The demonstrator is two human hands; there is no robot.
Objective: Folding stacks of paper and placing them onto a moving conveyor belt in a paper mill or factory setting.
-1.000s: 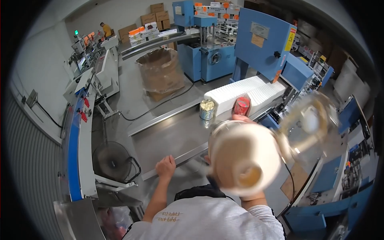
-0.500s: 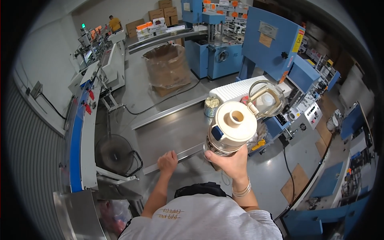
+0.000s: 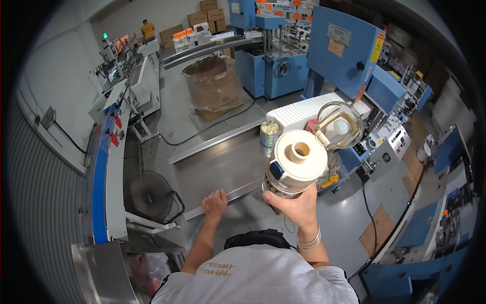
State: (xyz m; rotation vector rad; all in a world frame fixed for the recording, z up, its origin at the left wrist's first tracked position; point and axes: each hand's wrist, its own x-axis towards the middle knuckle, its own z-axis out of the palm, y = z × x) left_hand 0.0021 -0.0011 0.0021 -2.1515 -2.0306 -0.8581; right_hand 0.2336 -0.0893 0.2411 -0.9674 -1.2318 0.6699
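My right hand (image 3: 299,206) is wrapped round a water bottle (image 3: 291,187), holding it upright above the near right end of the steel table. The bottle has a cream top (image 3: 310,167) with a round raised spout and a dark blue button on its side. Its clear flip cap (image 3: 349,139) is swung up to the far right. My left hand (image 3: 215,203) rests at the table's near edge, its fingers curled in, nothing seen in them. Behind the bottle stands a tin (image 3: 269,134) filled with pale pieces, next to a white ribbed surface (image 3: 298,112).
The steel table (image 3: 212,169) has raised rims. To the left are a floor fan (image 3: 148,195) and a long conveyor (image 3: 104,187). Beyond the table stands a plastic-lined carton (image 3: 215,88). Blue machines (image 3: 344,50) line the right; a person (image 3: 148,31) is far back.
The view has shifted slightly. The bottle and both hands keep nearly the same pose, with the cap still flipped up.
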